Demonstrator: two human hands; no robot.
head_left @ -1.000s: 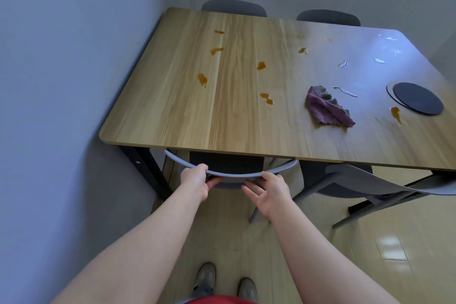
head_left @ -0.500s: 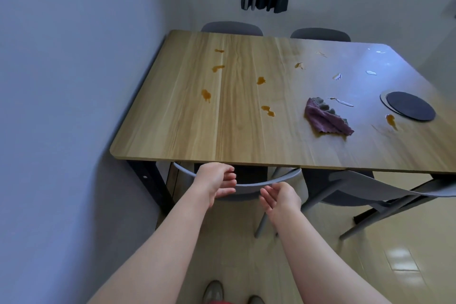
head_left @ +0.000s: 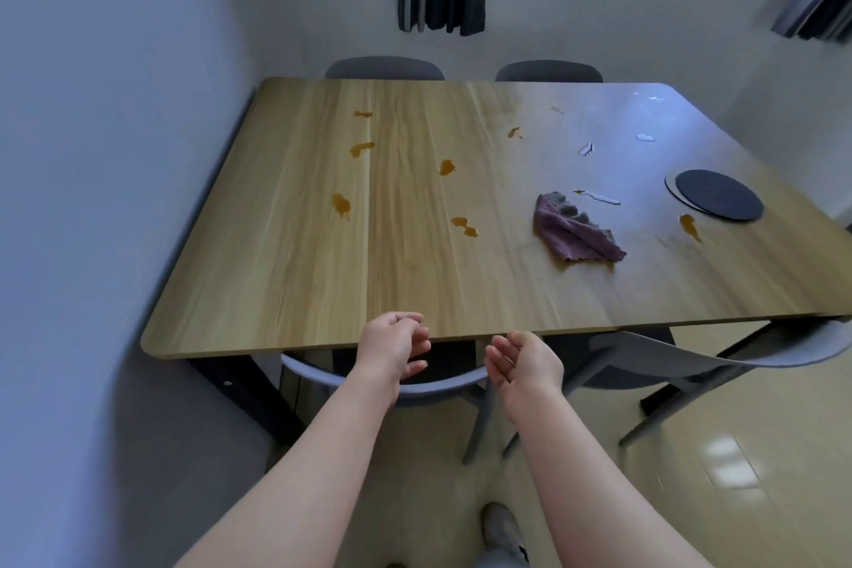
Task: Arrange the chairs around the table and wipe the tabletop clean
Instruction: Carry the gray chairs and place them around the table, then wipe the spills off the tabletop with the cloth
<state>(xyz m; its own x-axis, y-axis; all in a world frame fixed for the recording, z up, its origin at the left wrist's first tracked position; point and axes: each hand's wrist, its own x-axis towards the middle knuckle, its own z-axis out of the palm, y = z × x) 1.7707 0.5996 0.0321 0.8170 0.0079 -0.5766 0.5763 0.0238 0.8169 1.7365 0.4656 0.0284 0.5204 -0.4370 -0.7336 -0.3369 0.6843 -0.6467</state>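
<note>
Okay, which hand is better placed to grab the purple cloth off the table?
Probably the right. The right hand is empty at the near edge of the table, nearer the purple cloth; the left hand, also empty, sits farther toward the wall and would have to reach across.

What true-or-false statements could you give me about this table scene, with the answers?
1. A purple cloth lies on the tabletop. True.
2. Both hands grip the cloth. False: the left hand and the right hand hold nothing and are at the table's near edge, away from the cloth.
3. Orange stains mark the wood. True.
4. The dark round mat sits at the end of the table by the wall on the left. False: it lies near the right end, beyond the cloth.
</note>
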